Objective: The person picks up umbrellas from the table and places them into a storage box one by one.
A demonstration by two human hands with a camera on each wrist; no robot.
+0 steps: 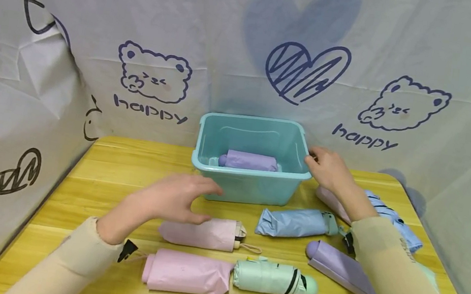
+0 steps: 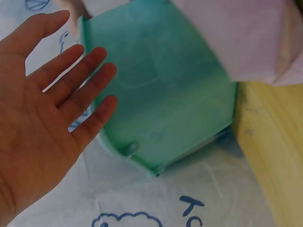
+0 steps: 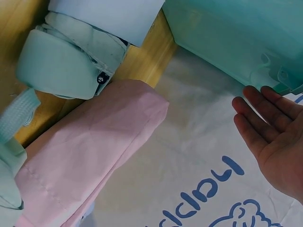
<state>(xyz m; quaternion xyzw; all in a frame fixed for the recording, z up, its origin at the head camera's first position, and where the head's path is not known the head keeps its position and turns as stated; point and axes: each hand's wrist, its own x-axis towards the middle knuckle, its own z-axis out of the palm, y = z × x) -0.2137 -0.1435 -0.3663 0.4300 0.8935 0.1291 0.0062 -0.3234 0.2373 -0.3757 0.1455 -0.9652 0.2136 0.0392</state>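
A teal plastic bin (image 1: 252, 189) stands at the back of the table, with a folded purple umbrella (image 1: 251, 161) lying inside. My right hand (image 1: 331, 168) is at the bin's right rim; in the right wrist view its straight fingers (image 3: 270, 111) reach to the bin's wall. Just in front of the bin's left corner, my left hand (image 1: 175, 196) hovers over a pale pink folded umbrella (image 1: 206, 235), thumb and fingers spread. The left wrist view shows the left palm (image 2: 38, 127) bare, its fingers overlapping the bin's edge.
A pink umbrella (image 1: 187, 274) and a mint one (image 1: 267, 277) lie in front. Right of centre are a blue umbrella (image 1: 290, 223) and a purple one (image 1: 342, 268). The right arm partly covers another pink umbrella (image 3: 94, 151) and a striped blue one (image 1: 407, 234). A printed cloth (image 1: 228, 66) hangs behind.
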